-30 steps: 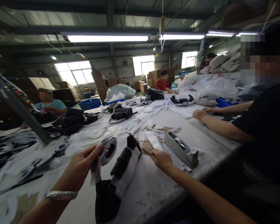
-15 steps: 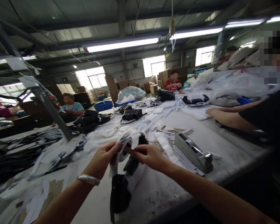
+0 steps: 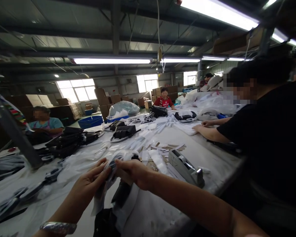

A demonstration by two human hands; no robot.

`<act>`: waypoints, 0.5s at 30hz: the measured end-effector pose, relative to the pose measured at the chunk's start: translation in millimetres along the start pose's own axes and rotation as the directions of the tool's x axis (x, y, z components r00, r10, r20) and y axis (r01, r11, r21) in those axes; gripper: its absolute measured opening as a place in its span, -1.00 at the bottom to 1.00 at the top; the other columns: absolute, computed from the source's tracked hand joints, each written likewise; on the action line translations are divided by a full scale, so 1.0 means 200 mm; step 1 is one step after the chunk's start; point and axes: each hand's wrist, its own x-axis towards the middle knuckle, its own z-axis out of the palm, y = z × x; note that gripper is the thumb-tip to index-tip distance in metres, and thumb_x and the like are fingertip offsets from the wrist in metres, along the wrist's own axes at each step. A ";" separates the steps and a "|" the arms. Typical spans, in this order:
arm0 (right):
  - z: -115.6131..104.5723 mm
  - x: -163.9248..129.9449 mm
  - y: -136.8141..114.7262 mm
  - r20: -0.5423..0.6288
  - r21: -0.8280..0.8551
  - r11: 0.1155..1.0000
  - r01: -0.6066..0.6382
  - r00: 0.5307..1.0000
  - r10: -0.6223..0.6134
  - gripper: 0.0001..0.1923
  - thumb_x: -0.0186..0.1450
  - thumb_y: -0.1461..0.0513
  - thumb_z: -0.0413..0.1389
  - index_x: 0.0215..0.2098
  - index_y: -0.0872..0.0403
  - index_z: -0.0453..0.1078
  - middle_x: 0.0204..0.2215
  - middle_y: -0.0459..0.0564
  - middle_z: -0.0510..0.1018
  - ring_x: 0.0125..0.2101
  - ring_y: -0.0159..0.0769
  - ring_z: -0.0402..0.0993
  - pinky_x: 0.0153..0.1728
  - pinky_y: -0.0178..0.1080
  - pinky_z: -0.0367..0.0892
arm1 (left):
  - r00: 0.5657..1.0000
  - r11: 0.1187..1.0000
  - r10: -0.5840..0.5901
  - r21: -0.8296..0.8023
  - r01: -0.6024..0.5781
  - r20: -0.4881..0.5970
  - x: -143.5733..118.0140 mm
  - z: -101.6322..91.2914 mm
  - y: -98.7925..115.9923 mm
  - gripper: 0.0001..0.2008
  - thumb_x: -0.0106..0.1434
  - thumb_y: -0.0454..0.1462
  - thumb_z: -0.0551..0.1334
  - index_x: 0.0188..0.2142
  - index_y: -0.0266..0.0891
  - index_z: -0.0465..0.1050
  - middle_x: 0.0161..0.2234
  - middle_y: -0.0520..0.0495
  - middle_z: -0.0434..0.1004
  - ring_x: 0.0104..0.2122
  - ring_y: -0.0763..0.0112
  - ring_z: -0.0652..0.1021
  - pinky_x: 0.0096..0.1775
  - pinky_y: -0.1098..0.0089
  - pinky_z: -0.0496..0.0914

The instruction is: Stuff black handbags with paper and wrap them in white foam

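Note:
My left hand (image 3: 90, 186) and my right hand (image 3: 132, 171) meet over the white worktable (image 3: 202, 151), both pinching a small grey ring-shaped part in a clear plastic bag (image 3: 111, 167). The bag hangs down below my left fingers. Under my hands lies a black strap item partly wrapped in white paper (image 3: 118, 204). A silver bracelet (image 3: 58, 227) sits on my left wrist.
A grey tape dispenser (image 3: 186, 168) stands right of my hands, with paper strips and cardboard slips behind it. Black bags and strap piles cover the left side. A person in black sits close at right, arms on the table. Others sit farther off.
My right hand left the table by the tape dispenser and came to the bagged ring in my left hand. Both hands now pinch it closer together; the camera view also shifted.

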 end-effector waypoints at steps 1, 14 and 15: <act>0.01 0.00 0.00 -0.018 -0.017 0.999 0.035 0.999 -0.035 -0.55 0.05 -0.03 0.38 -0.33 0.19 0.55 -0.43 -0.04 0.57 -0.48 -0.43 0.41 -0.46 -0.37 0.26 | 1.000 1.000 0.003 -0.003 -0.003 0.003 -0.01 0.00 0.00 -0.46 0.03 0.17 0.35 -0.12 -0.08 0.62 0.24 -0.06 0.36 0.24 -0.01 0.35 0.21 0.15 0.31; -0.01 -0.04 -0.03 0.083 -0.068 0.995 0.079 0.994 -0.074 -0.63 0.17 0.02 0.34 -0.29 0.19 0.60 -0.39 0.02 0.65 -0.46 -0.40 0.50 -0.42 -0.39 0.35 | 0.977 0.774 -0.193 -0.598 0.206 0.087 -0.07 0.07 0.08 0.02 0.03 -0.20 0.50 0.37 -0.03 -0.02 -0.08 -0.11 0.62 -0.21 0.32 0.63 -0.22 0.43 0.48; -0.02 -0.05 -0.03 0.100 -0.012 0.998 0.067 0.993 -0.066 -0.64 0.20 0.02 0.32 -0.27 0.18 0.60 -0.35 0.03 0.65 -0.41 -0.38 0.53 -0.36 -0.38 0.39 | 0.981 0.772 -0.170 -0.605 0.193 0.095 -0.07 0.08 0.07 -0.10 0.04 -0.18 0.50 0.31 -0.09 0.14 -0.10 -0.12 0.62 -0.24 0.33 0.62 -0.24 0.44 0.47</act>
